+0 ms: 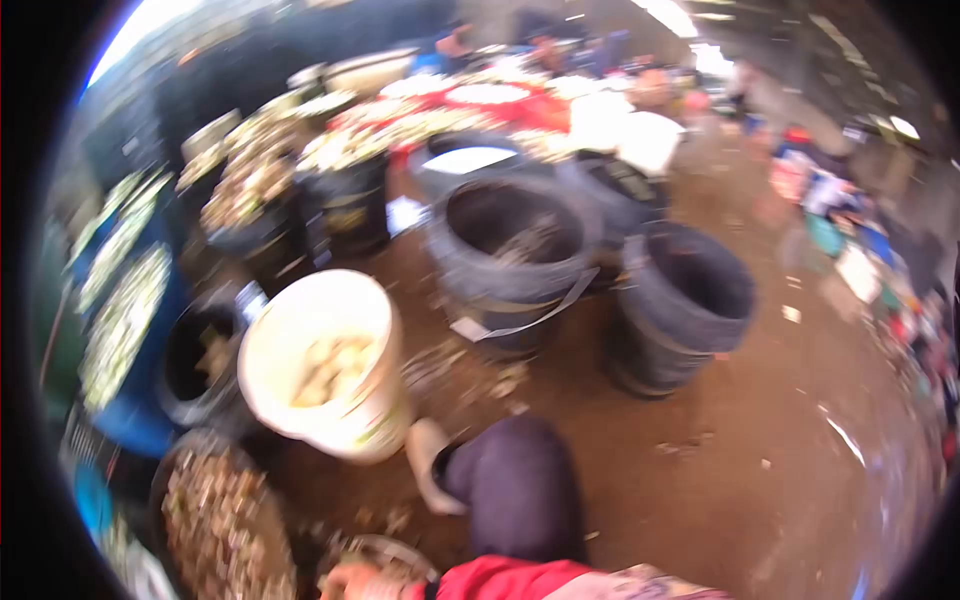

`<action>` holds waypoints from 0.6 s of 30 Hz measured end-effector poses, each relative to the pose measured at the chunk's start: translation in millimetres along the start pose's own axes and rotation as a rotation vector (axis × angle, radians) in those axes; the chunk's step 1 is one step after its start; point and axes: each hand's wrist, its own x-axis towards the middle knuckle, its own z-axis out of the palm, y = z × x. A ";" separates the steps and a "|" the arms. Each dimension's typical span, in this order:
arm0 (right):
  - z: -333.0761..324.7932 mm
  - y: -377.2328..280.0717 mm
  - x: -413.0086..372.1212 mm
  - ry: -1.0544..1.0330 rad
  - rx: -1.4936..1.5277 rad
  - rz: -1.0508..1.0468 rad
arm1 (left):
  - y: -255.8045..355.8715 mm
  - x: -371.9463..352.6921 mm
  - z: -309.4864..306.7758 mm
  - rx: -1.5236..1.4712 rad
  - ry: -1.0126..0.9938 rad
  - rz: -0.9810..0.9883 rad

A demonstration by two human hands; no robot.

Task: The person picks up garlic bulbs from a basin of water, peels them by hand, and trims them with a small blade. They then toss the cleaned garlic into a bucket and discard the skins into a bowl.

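Note:
My right hand (365, 582) is at the bottom edge, in a red sleeve (510, 578). It is over or touching a shallow round container (405, 550), partly cut off by the frame. Motion blur smears the fingers, and I cannot make out anything in them. To its left stands a wide dark container (225, 520) full of small brownish pieces. In front is a large cream bucket (320, 310) with pale yellowish pieces (340, 370) at its bottom. My bent knee (525, 480) in dark cloth is beside the hand. My left hand is out of view.
Dark buckets (685, 300) and a larger dark tub (515, 250) stand ahead on the brown, wet-looking floor (740, 440). Heaped tubs (345, 180) fill the back left, with a blue container (150, 350) at far left. Blurred people (455, 45) are far back. Colourful items (830, 210) line the right.

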 end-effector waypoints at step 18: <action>28.9 -2.0 8.8 -0.539 -0.028 0.011 | -75.9 -23.5 -9.1 -1.925 0.385 -0.682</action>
